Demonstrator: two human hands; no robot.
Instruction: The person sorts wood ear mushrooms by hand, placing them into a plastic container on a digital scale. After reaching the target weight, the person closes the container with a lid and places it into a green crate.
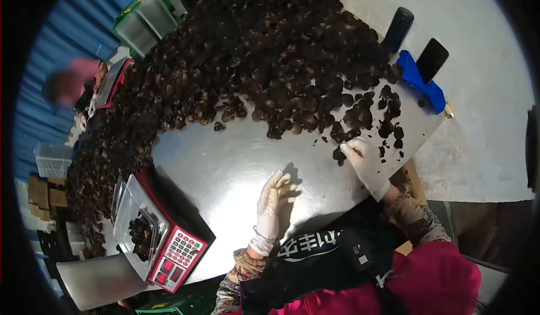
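A large heap of dark brown, rounded pieces that look like mushroom caps [270,50] covers the far part of the metal table [225,163]. My right hand [367,166], in a white glove, is closed at the heap's near right edge, its fingertips pinched on a dark mushroom [338,155]. Loose mushrooms and small bits lie beyond and beside it. My left hand [271,205], also gloved, hovers over the bare metal near my body. Its fingers are apart and hold nothing.
A red digital scale [179,253] at the left carries a clear plastic tub [163,225] with several mushrooms. A blue holder [419,81] with a phone [432,60] and a dark cylinder [399,29] stand at right. Another person [70,84] is beside a second scale [112,83].
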